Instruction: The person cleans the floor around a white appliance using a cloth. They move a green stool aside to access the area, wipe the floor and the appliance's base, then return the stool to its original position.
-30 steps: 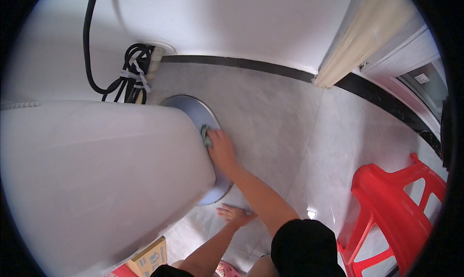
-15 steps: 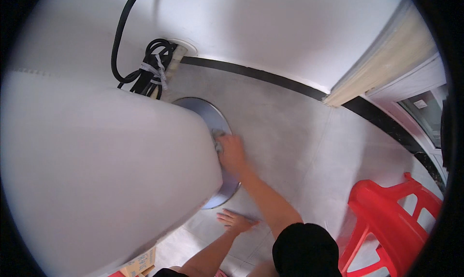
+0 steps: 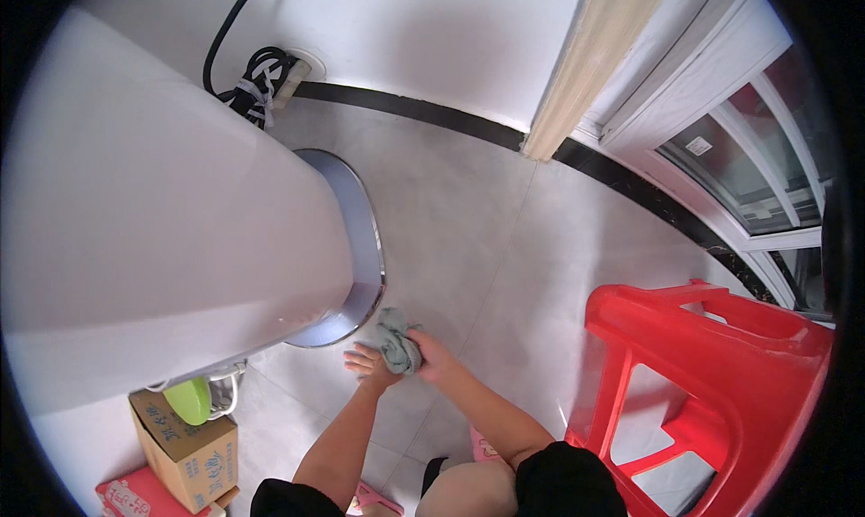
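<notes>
- Clock positions are read from the centre of the view
- Task item: one grey-green cloth [image 3: 396,344], bunched, located near seven o'clock, just beside the chrome-edged base [image 3: 361,237] and off its surface
- Right hand [image 3: 436,358], at six o'clock: closed on the right-hand edge of the cloth, most of which stands clear of the grip
- Left hand [image 3: 373,367], at seven o'clock: empty, fingers spread, palm side down over the grey floor [image 3: 478,219], the cloth lying along its thumb side
- Step in hand, as judged: holding and arranging the cloth low down, close to the base, which sits at nine o'clock under a large white housing [image 3: 198,210]
- Next move, as judged: calls for a secure hold on the loose folds and for keeping the left hand clear of them
- Surroundings: red plastic stool [image 3: 622,317] at four o'clock; tied black cable [image 3: 263,77] between ten and eleven; cardboard box [image 3: 210,470] between seven and eight
- Hidden: right fingertips behind the cloth; the greater part of the base beneath the housing
- Cut off: the housing by the dark rim at nine o'clock
- Hard to make out: the left palm appears to rest on the floor, though full contact cannot be confirmed from above
</notes>
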Action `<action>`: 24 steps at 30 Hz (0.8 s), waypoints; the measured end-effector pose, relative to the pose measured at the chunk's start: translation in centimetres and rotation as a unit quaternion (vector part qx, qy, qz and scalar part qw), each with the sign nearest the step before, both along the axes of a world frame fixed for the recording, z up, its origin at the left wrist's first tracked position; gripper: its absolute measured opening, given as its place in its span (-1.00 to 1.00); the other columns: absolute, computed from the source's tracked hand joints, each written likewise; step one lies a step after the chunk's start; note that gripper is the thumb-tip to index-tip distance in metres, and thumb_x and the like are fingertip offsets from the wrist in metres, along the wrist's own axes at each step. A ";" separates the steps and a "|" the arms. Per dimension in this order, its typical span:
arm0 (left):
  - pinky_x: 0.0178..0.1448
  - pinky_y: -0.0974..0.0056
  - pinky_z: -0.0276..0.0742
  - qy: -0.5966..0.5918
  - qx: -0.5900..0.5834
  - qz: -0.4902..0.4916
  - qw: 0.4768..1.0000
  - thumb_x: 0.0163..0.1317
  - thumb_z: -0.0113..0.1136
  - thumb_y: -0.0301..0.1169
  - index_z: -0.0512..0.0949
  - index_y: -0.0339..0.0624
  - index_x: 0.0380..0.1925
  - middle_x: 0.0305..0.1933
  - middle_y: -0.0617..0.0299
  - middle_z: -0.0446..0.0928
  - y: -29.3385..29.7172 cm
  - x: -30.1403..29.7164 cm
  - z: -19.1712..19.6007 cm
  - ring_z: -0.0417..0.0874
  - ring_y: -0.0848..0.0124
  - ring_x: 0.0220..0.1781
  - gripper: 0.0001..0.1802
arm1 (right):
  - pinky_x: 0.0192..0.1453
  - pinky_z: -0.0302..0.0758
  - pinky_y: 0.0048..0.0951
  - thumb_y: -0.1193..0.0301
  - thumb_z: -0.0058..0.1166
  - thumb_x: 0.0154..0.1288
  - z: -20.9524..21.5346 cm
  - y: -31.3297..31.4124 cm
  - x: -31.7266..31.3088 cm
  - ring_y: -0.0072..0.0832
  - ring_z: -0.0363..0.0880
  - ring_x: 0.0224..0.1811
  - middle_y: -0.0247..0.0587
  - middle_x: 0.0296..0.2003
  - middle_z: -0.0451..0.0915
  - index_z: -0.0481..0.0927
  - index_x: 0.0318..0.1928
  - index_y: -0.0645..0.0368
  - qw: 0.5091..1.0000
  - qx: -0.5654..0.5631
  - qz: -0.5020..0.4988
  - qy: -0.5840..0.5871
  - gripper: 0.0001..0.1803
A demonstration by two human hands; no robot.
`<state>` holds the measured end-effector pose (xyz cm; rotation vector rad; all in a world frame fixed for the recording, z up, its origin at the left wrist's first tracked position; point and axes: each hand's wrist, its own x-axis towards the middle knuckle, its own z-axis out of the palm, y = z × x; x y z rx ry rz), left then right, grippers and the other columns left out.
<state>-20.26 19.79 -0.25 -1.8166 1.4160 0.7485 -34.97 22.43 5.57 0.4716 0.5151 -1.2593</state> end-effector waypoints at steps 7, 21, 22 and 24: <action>0.04 0.18 0.39 0.508 -0.089 0.289 0.807 0.08 0.16 -0.43 0.18 -0.19 0.14 0.09 0.07 0.31 0.7 2.3 8.8 0.38 0.21 0.10 -0.40 | 0.13 0.35 -0.29 0.35 -0.28 0.31 2.5 3.8 -5.0 -0.37 0.43 0.00 -0.19 -0.01 0.42 0.33 0.05 0.21 0.998 -0.047 -0.039 0.002 -0.65; 0.00 0.35 0.38 0.620 0.082 0.232 0.745 0.18 0.06 -0.43 0.29 -0.25 0.02 -0.05 0.20 0.44 1.4 0.3 15.2 0.46 0.44 -0.03 -0.60 | -0.05 0.45 -0.42 0.22 0.03 0.19 9.6 6.0 -2.0 -0.53 0.41 -0.08 -0.26 -0.10 0.42 0.21 0.14 0.13 0.860 -0.181 0.229 0.419 -0.44; -0.01 0.36 0.39 0.605 0.116 0.290 0.733 0.19 0.05 -0.42 0.29 -0.25 0.02 -0.05 0.18 0.44 2.0 0.3 15.2 0.46 0.44 -0.04 -0.61 | -0.09 0.44 -0.44 0.20 0.07 0.17 10.2 6.2 -2.0 -0.54 0.42 -0.10 -0.28 -0.16 0.44 0.24 0.12 0.14 0.853 -0.178 0.260 0.416 -0.44; -0.03 0.39 0.40 0.568 0.184 0.392 0.700 0.21 0.03 -0.40 0.29 -0.26 0.02 -0.04 0.16 0.43 2.6 -1.2 17.3 0.47 0.45 -0.05 -0.62 | -0.13 0.43 -0.45 0.19 0.10 0.15 9.3 6.8 -2.8 -0.53 0.43 -0.13 -0.28 -0.23 0.48 0.29 0.07 0.16 0.831 -0.150 0.263 0.467 -0.46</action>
